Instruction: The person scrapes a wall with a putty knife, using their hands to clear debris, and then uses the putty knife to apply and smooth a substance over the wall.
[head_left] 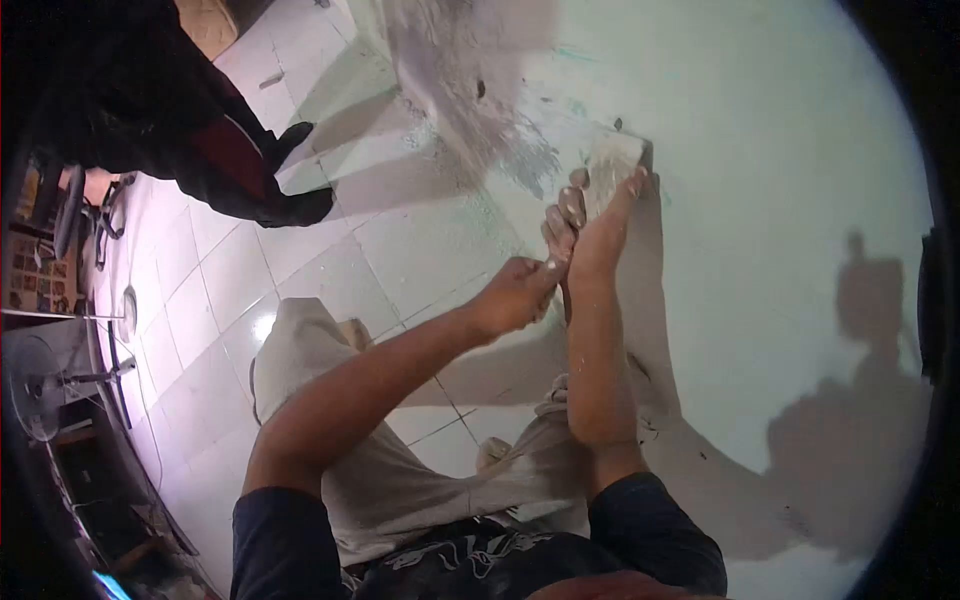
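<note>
My right hand [598,225] is closed round a pale, whitish flat piece [613,163], with the thumb along its right edge and the other fingers curled at its left. The piece is close to the pale wall [760,180]; whether it touches is unclear. My left hand [518,295] is closed beside the right hand's fingertips, its thumb and fingers pinched together. Whatever it may hold is hidden. Whitish smears mark the right hand's fingers. Rough grey patches [530,165] show on the lower wall near the hands.
Another person's dark-trousered legs and dark shoes [305,207] are on the tiled floor [235,255] at the upper left. A fan [38,388] and a wheeled chair base [108,215] stand at the far left. My bent knees are below my arms.
</note>
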